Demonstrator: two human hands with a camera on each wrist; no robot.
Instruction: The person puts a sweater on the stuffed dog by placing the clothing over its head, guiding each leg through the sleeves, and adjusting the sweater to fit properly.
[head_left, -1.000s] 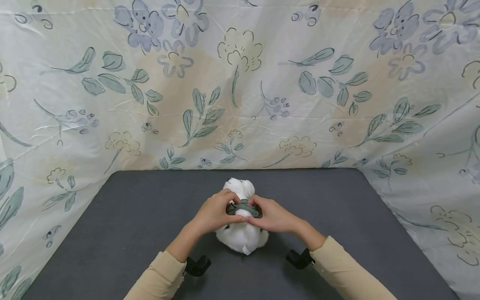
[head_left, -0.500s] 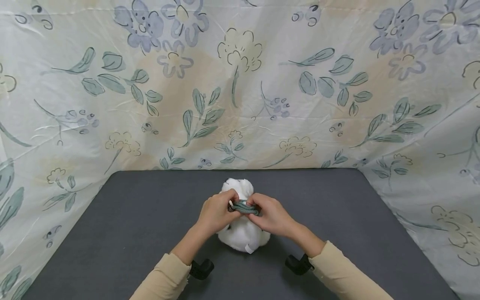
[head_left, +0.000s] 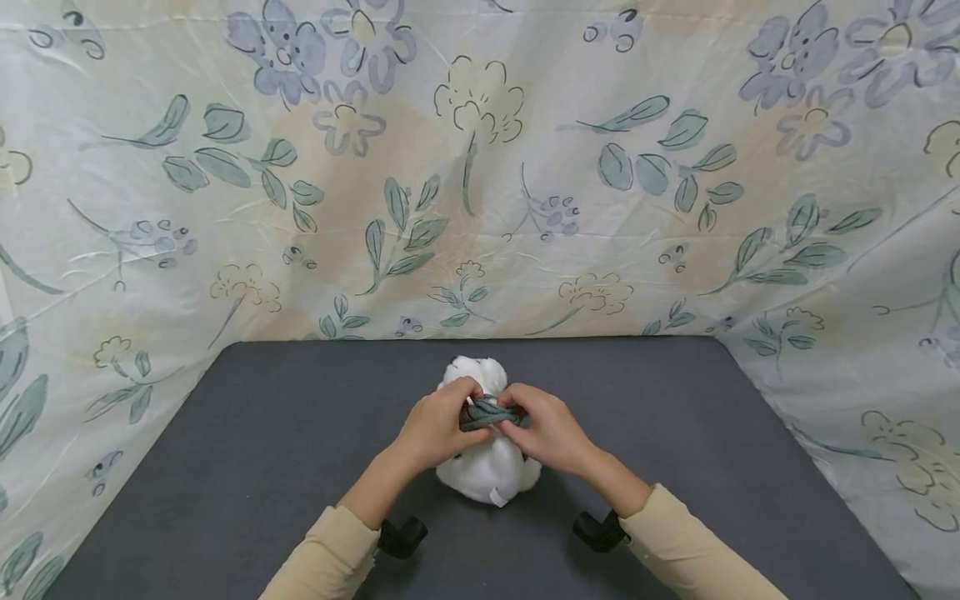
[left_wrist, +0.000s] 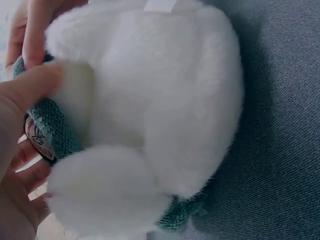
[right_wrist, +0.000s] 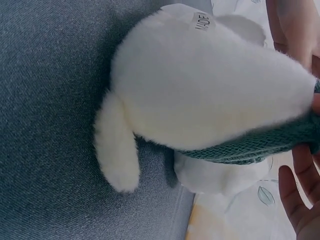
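A white plush toy animal [head_left: 487, 471] sits with its back towards me. Around its neck a green knitted garment [head_left: 491, 414] is bunched into a band; I cannot tell whether it is a scarf or a sweater. My left hand [head_left: 435, 425] pinches the band's left side, and my right hand [head_left: 551, 429] pinches its right side. A patch [left_wrist: 37, 137] with lettering shows on the knit in the left wrist view. From the right wrist, the knit also runs down the toy's front. Part of the toy's head is hidden behind my fingers.
The toy stands on a dark grey cloth-covered table [head_left: 300, 450]. A floral curtain [head_left: 480, 250] hangs behind and along both sides. A white sewn tag [right_wrist: 201, 21] sticks out from the toy's lower back. Black wrist devices [head_left: 401, 537] are strapped beneath both wrists.
My thumbs, close together a second ago, have moved apart and up onto the band. The knit is now more gathered and twisted between the hands. The toy's body has shifted slightly right.
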